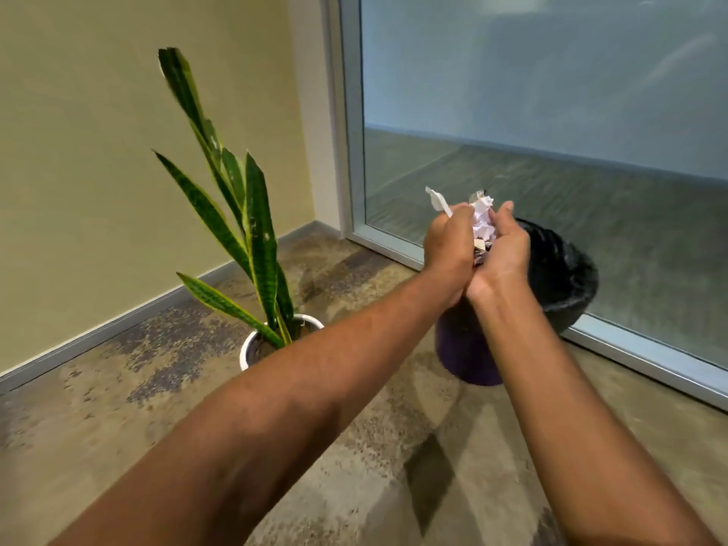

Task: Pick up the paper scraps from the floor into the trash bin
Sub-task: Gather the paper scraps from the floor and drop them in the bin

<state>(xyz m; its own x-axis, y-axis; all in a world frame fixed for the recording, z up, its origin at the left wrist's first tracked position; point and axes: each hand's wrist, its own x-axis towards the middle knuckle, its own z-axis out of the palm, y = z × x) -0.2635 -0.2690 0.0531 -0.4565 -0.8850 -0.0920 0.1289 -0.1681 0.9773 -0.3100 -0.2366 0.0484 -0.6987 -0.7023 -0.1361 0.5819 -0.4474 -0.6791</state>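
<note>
I stand in an office corner: frosted glass partition (551, 92), carpet floor (118, 427), potted snake plant (252, 230).

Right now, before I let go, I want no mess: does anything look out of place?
A white paper strip juts from the left hand, apart from the crumpled scraps cupped against the right hand. It is near the left edge of the trash bin and might fall outside.

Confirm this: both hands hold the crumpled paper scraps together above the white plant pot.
Not quite. In the head view the left hand and right hand hold the paper scraps above the black-lined trash bin, not the white plant pot, which stands apart to its left.
</note>
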